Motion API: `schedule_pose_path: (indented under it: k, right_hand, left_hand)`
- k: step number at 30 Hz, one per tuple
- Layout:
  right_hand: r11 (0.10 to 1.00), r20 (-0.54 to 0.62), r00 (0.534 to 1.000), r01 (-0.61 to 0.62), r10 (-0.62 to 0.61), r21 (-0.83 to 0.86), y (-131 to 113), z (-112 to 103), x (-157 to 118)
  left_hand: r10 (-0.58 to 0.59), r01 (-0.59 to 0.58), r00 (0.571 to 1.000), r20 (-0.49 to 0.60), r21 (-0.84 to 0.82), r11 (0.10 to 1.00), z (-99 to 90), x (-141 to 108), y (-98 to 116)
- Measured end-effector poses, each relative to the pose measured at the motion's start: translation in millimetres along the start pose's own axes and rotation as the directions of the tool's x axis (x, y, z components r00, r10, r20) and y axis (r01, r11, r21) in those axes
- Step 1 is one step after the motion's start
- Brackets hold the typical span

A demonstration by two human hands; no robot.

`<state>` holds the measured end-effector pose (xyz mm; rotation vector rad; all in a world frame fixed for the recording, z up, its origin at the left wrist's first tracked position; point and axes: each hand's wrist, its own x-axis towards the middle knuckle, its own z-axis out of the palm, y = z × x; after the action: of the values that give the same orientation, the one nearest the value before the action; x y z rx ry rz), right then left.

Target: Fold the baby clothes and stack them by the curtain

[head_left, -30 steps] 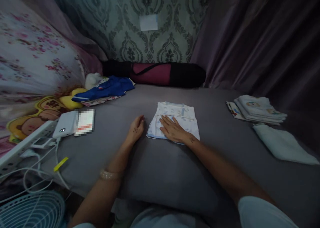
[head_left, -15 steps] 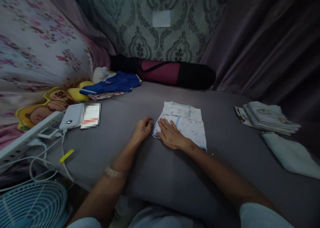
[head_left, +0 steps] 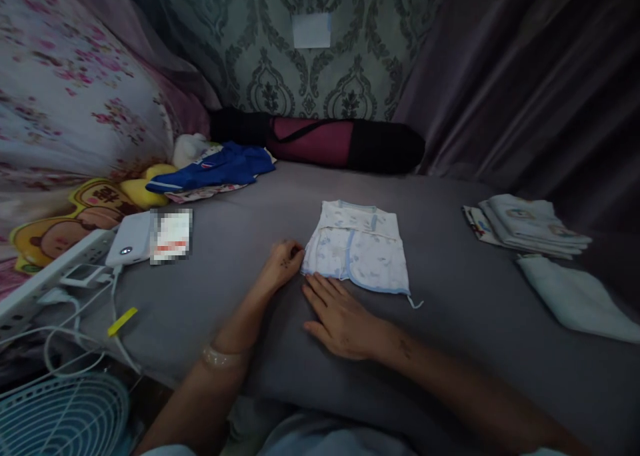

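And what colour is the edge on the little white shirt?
Light blue, along the bottom of the little white shirt; the head view shows it best.

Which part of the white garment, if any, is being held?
Whether the left hand pinches the left edge of the garment cannot be told; the right hand lies flat, gripping nothing.

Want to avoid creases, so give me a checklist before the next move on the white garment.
White garment laid out on the grey sheet: ok.
Tie tucked in: not ok, sticking out at the lower right corner.
Right hand clear of the hem: not ok, it reaches that edge.
Left hand gripping the garment: cannot tell from this view.
Folded cloths apart from the garment: ok, off to the right.
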<state>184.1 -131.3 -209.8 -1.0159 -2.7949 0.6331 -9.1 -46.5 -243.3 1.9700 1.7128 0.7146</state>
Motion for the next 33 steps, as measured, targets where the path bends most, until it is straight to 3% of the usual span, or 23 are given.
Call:
schedule_pose_path:
  k: [3,9,13,16,18,22,25,29,33]
  right_hand:
    - [0.997,0.050,0.997,0.058,-0.061,0.057,-2.5,-6.4,-19.5]
    - [0.989,0.094,0.994,0.037,-0.051,0.140,0.5,-17.9,-60.8]
    - [0.986,0.014,1.000,-0.010,0.008,0.166,8.1,-21.7,-86.3]
    - [0.964,-0.093,0.982,-0.140,0.164,0.226,24.0,-31.1,-98.4]
    - [0.922,-0.189,0.933,-0.241,0.306,0.303,42.5,-41.5,-101.1]
    - [0.809,-0.365,0.745,-0.392,0.559,0.437,90.7,-58.8,-101.2]
    - [0.781,-0.371,0.691,-0.502,0.620,0.372,118.4,-57.9,-105.4]
    - [0.767,-0.249,0.729,-0.567,0.637,0.301,124.5,-48.8,-117.2]
    - [0.775,-0.075,0.793,-0.565,0.605,0.284,113.3,-49.6,-131.8]
  left_hand:
    - [0.028,-0.024,0.999,-0.032,0.096,0.995,1.8,1.3,-1.9]
    - [0.047,-0.056,0.997,0.054,0.181,0.982,0.7,2.3,-5.1]
    - [0.023,-0.036,0.997,0.080,0.159,0.987,-4.3,-0.9,-3.1]
    - [0.017,-0.031,0.995,0.099,0.139,0.990,-8.2,-2.4,1.1]
    - [0.021,-0.034,0.994,0.106,0.130,0.991,-11.1,-2.2,4.3]
    - [-0.012,0.006,0.981,0.194,0.028,1.000,-19.6,-0.8,9.5]
    - [-0.116,0.152,0.955,0.275,-0.116,0.981,-28.6,0.3,14.2]
    - [-0.185,0.287,0.925,0.333,-0.291,0.913,-38.2,2.7,24.3]
    - [-0.211,0.302,0.930,0.301,-0.296,0.906,-45.0,8.5,30.2]
